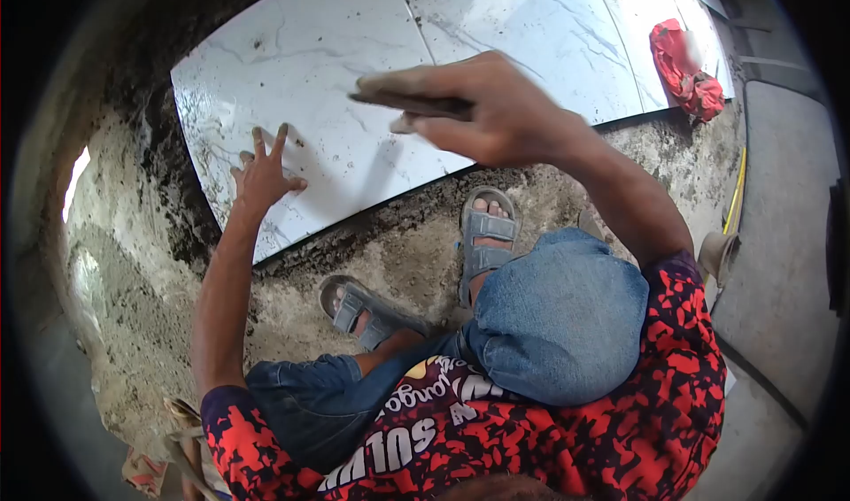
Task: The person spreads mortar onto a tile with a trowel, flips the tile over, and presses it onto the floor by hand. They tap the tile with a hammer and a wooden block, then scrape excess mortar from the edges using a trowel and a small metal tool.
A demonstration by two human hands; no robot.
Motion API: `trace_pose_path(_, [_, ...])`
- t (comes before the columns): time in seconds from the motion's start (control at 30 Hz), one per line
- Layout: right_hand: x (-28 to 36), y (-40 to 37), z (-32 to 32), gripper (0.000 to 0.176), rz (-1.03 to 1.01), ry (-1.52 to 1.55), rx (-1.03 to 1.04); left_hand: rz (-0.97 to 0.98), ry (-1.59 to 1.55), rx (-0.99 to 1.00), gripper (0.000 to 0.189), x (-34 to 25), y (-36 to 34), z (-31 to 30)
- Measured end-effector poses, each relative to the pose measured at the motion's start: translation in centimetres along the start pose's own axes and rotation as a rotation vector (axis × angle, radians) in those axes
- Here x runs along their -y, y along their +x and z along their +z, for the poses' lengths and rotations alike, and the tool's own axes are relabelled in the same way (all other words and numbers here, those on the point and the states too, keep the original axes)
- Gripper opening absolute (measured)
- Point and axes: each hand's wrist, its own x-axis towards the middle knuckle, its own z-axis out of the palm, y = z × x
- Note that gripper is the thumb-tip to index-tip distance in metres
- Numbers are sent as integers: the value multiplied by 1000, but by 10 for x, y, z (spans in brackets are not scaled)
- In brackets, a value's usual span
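Large white tiles with grey marbling are spread before me, the nearest tile (328, 67) speckled with wet dirt. My left hand (264, 175) rests on its near left part, fingers spread. Above the tile's right half, my right hand (496, 107) is raised and somewhat blurred. Its grey-dusted fingers stretch to the left, with the thumb apart below them. The underside of those fingers is dark, and I make out no separate object there. A shadow falls on the tile below this hand.
A crumpled red cloth or bag (686, 69) lies on the far right tile. Rough mortar (133, 297) borders the tiles on the left. My sandalled feet (487, 231) stand on dirty ground by the near tile edge. A grey slab (792, 182) is at right.
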Motion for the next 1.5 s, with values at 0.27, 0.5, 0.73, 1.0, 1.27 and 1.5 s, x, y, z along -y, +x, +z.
trace_pose_path(0.27, [-1, -4, 12, 49, 43, 36, 33, -3, 19, 25, 110, -3, 6, -6])
trace_pose_path(0.5, [-5, -5, 21, 53, 26, -87, 73, 10, 36, -9, 111, -1, 2, -4])
trace_pose_path(0.73, [-17, -10, 29, 48, -123, -18, 14, -3, 4, -17, 111, 2, -1, -3])
trace_pose_path(1.0, [-10, -15, 24, 64, 109, 121, 274, -44, -65, 28, 109, -9, -7, -9])
trace_pose_path(1.27, [0, -43, 17, 61, -13, 429, -187, -53, 1, 19, 109, -8, -6, 2])
trace_pose_path(1.5, [-1, -24, 19, 55, 145, 136, 120, -60, -15, 35, 112, -8, 0, -1])
